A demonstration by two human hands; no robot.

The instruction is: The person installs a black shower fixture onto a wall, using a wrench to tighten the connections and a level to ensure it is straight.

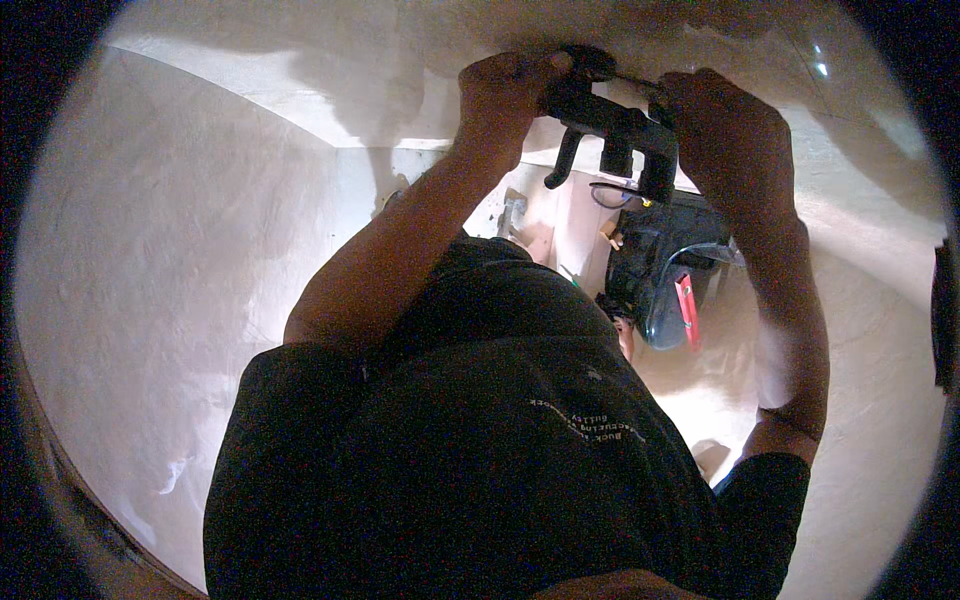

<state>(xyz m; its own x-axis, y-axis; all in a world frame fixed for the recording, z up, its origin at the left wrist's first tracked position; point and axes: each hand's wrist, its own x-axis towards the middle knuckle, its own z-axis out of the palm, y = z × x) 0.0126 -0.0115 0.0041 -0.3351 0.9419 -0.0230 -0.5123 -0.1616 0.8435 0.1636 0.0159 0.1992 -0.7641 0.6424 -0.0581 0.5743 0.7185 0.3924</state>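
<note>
A black fixture [622, 128] with a rounded end and several hooked or squared prongs is held up against the pale wall surface in front of me. My left hand [503, 108] grips its left end, the thumb close to the rounded part. At the other end my right hand [735, 140] is closed, its curled fingers against the fixture's edge. A thin dark line runs between the two hands along the top; I cannot tell whether it belongs to the fixture. Shadow hides most of the fingertips.
Below and beyond the fixture sits a dark bag or bin [640, 260] with a red tool [687, 310] on it. A small yellowish piece [611, 235] lies at its edge. Smooth pale walls [180, 230] curve round on both sides. A dark object [942, 315] shows at the far right.
</note>
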